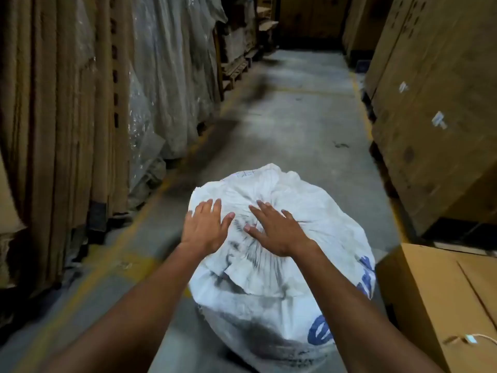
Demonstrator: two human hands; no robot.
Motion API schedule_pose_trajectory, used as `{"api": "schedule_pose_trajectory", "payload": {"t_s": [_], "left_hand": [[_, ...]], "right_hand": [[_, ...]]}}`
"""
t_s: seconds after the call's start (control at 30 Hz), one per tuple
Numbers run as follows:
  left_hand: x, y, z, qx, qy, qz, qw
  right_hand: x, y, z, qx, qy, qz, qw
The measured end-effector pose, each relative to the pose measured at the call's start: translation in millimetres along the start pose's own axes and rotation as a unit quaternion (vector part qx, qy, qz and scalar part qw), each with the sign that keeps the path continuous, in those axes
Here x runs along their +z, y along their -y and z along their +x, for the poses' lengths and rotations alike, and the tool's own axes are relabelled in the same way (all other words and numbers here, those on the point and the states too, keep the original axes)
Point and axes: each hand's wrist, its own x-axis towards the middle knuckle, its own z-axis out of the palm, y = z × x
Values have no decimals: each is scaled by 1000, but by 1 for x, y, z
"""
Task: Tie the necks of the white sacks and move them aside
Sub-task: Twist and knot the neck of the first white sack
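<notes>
- White sack [282,267]: a full, rounded bag standing on the concrete floor [295,117] of a narrow aisle, in the lower centre of the view. Its top cloth is gathered into creases that run toward a point between the two hands. Blue printed lettering [320,329] shows on its right side, and grey smudges mark its front.
- Left hand [205,228]: laid flat on the upper left of the sack, fingers spread and straight; the grip is released, palm pressing on the cloth without closing round it.
- Right hand [274,230]: laid flat over the gathered centre of the sack top, fingers splayed; the grip is likewise released, touching the cloth only.
- Cardboard box [441,300]: just beside the sack on the right, with a small white cable [473,339] lying on its top face.
- Cardboard stacks [435,98]: line the right side of the aisle.
- Upright cardboard sheets [53,117]: line the left side, next to goods wrapped in plastic film [166,76].
- Yellow floor line [113,254]: runs along the left edge of the aisle, passing near the sack.
</notes>
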Motion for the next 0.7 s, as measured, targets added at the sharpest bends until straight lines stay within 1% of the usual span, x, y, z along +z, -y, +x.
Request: {"api": "schedule_pose_trajectory", "payload": {"t_s": [0.07, 0.13, 0.23, 0.3, 0.37, 0.47, 0.53, 0.6, 0.67, 0.7], "left_hand": [[24, 12, 2, -21, 22, -21, 999], [52, 28, 8, -38, 31, -45, 998], [84, 42, 14, -65, -23, -120, 990], [88, 46, 17, -120, -57, -194, 972], [81, 50, 20, -164, -79, -281, 942], [65, 53, 21, -195, -117, -359, 905], [52, 55, 23, -179, -132, -387, 895], [34, 53, 21, -137, -122, -423, 888], [15, 50, 24, -90, -113, -434, 889], [6, 47, 26, -71, -115, -424, 895]], "right_hand": [[21, 2, 9, -22, 43, 4, 999], [43, 4, 17, -31, 72, -15, 997], [70, 4, 27, -23, 57, -32, 998], [74, 9, 33, -8, 46, -25, 999], [73, 18, 35, -6, 33, -24, 999], [65, 38, 28, -29, 1, -30, 999], [58, 53, 23, -32, -20, -38, 999], [54, 69, 24, -26, -37, -49, 998], [53, 83, 29, -7, -61, -52, 997], [52, 89, 32, 4, -74, -50, 996]]}}
